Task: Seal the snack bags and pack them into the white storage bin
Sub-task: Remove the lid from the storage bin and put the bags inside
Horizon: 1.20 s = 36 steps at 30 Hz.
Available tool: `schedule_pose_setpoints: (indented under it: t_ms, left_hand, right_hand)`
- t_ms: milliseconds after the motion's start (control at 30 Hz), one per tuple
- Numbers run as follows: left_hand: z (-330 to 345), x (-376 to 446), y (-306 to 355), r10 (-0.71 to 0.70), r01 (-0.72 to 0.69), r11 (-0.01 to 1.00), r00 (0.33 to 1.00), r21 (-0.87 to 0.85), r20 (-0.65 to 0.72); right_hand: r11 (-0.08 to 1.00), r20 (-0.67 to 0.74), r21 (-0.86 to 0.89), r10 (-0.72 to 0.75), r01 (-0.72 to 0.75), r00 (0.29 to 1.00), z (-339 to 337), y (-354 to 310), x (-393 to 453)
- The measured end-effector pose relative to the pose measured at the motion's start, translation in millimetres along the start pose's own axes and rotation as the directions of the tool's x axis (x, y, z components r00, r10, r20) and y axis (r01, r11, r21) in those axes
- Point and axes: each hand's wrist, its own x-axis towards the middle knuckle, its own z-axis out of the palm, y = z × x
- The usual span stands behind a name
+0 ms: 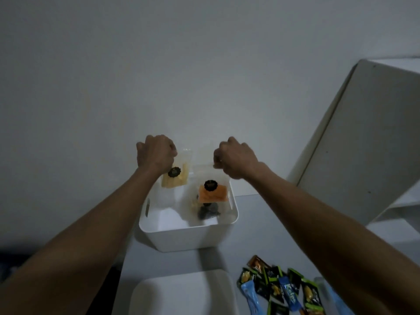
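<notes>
left hand point(156, 153) grips the yellow bag point(176, 176) by its top corner, fingers curled tight; right hand point(234, 158) pinches the orange bag point(212, 193) by its clear top edge. both bags hang over the far half of the bin point(188, 237), the orange one already lower, inside the rim. whether the seals are pressed shut you cannot tell, so check before you let go. lower each straight down, flat against the far wall. a dark bag point(208, 211) lies under the orange one; the near half looks free. mind the side handle slots and the wall just behind.
</notes>
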Motion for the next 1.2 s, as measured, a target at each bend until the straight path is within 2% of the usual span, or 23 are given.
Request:
schedule_pose_setpoints:
  t_ms: [267,600,933,1200]
  left_hand:
    - [82,-12,6,-0.034,0.042,0.997,0.991,-0.062,0.131]
    - [176,-8,22,-0.031,0.053,0.997,0.949,-0.063,0.313]
    - [222,1,18,-0.037,0.068,0.996,0.912,-0.061,0.407]
    - [224,-3,15,-0.052,0.110,0.986,0.912,-0.122,0.407]
  right_hand:
    - [0.999,0.058,0.053,0.004,-0.007,0.998,96,-5,-8]
    - [0.989,0.111,0.126,0.059,-0.073,0.992,171,11,-11]
    - [0.979,0.062,0.167,0.108,-0.117,0.992,206,19,0]
    - [0.984,0.137,0.110,0.127,-0.143,0.982,205,21,0]
